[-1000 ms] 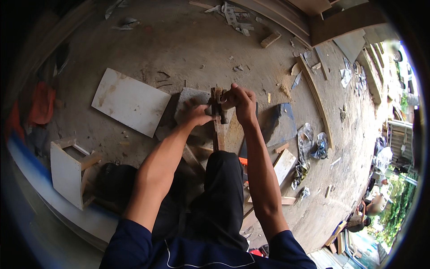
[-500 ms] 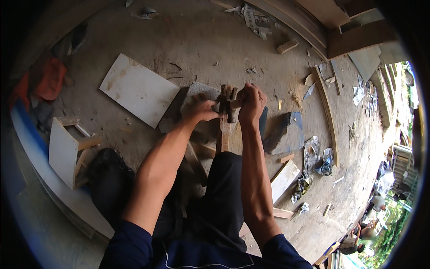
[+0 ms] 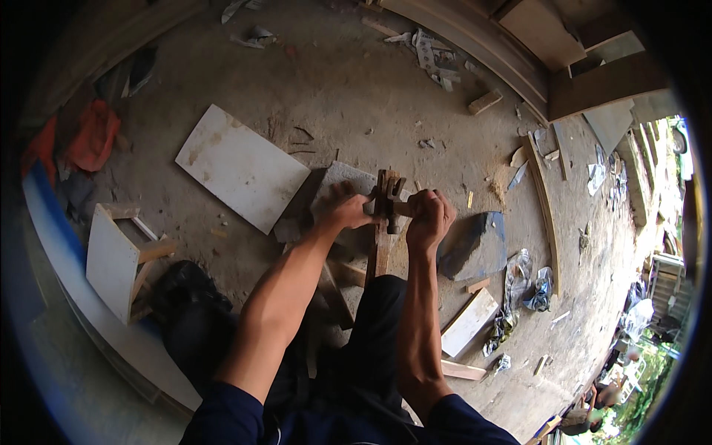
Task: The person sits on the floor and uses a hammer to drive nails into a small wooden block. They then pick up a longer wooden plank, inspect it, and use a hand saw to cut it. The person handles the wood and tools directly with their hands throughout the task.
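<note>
My right hand (image 3: 430, 219) is closed round the handle of a claw hammer (image 3: 393, 225). The hammer's metal head lies against the upper part of a narrow brown wooden strip (image 3: 378, 256), which runs down to my knee. Just left of the strip, my left hand (image 3: 345, 208) is spread, its thumb reaching to the wood by the hammer head. Its fingers lie over a rough grey block (image 3: 356, 176). Whether the fingers press on the block, I cannot tell. Any nail under the hammer is too small or hidden to see.
A white board (image 3: 241, 169) lies on the floor at left, above a small wooden frame (image 3: 111, 256). Right of my hands sit a dark-faced block (image 3: 475, 248), a white offcut (image 3: 469, 322) and crumpled plastic (image 3: 517, 282). A long wood strip (image 3: 545, 208) lies farther right.
My view has shifted, so the whole scene sits lower in the picture. Both hands stay at the wooden strip, the hammer still held against it; the left fingers are less blurred.
</note>
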`<act>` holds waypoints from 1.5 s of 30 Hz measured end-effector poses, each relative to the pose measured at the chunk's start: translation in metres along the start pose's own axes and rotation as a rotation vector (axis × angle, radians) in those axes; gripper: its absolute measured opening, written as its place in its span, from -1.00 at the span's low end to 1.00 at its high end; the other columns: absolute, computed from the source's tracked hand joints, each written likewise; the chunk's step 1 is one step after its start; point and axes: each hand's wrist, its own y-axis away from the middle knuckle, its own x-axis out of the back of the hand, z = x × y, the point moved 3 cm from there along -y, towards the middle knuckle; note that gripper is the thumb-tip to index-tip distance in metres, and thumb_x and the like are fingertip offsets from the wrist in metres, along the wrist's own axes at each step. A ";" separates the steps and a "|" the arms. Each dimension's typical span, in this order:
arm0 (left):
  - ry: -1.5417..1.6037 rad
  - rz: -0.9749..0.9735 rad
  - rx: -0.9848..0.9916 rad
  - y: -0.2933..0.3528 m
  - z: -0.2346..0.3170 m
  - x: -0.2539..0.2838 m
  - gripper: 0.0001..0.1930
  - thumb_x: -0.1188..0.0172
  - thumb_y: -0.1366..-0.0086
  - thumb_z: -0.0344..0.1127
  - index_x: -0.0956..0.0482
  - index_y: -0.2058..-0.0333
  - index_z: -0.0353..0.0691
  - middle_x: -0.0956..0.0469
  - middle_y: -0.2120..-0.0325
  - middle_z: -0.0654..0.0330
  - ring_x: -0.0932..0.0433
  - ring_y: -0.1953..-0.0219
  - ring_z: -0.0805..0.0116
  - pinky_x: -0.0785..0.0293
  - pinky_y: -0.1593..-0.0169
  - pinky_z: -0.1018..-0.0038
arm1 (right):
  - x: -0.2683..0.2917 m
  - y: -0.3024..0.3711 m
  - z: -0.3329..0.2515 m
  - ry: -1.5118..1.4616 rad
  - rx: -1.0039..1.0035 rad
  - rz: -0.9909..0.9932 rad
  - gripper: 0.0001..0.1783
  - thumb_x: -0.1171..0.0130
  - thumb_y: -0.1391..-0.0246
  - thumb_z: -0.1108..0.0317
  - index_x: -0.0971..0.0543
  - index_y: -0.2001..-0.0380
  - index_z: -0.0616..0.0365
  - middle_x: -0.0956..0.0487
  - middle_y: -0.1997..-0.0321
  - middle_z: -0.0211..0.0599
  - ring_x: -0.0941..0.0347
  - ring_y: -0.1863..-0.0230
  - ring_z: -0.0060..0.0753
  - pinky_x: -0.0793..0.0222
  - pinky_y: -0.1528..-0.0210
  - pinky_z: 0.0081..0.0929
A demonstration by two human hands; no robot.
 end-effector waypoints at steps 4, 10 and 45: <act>0.025 -0.144 0.062 0.002 0.028 0.008 0.09 -0.23 0.20 0.55 -0.32 -0.23 -0.09 -0.44 -0.02 -0.21 -0.35 -0.19 0.06 -0.17 -0.27 0.24 | 0.008 -0.001 -0.002 -0.008 0.009 0.023 -0.66 0.04 -0.11 0.33 -0.30 0.71 0.19 -0.27 0.70 -0.37 -0.14 0.63 -0.55 -0.10 0.49 -0.49; -0.294 -0.010 0.121 0.009 0.040 0.001 0.11 -0.25 0.18 0.51 -0.26 -0.26 -0.11 -0.36 -0.10 -0.26 -0.31 -0.23 0.05 -0.15 -0.29 0.23 | 0.013 0.001 -0.002 0.025 0.028 0.021 -0.66 0.03 -0.12 0.33 -0.29 0.71 0.18 -0.25 0.69 -0.39 -0.13 0.62 -0.54 -0.08 0.47 -0.50; 0.375 0.620 -0.455 0.032 0.156 0.002 -0.81 -0.17 -0.11 -0.22 -0.47 0.46 -0.22 -0.54 0.49 -0.01 -0.56 0.35 0.03 -0.45 0.28 0.20 | -0.032 -0.094 -0.047 1.024 -0.548 -1.315 0.09 0.41 -0.01 -0.58 0.37 -0.40 -0.15 0.33 -0.50 -0.09 0.44 -0.50 -0.05 0.53 -0.46 0.05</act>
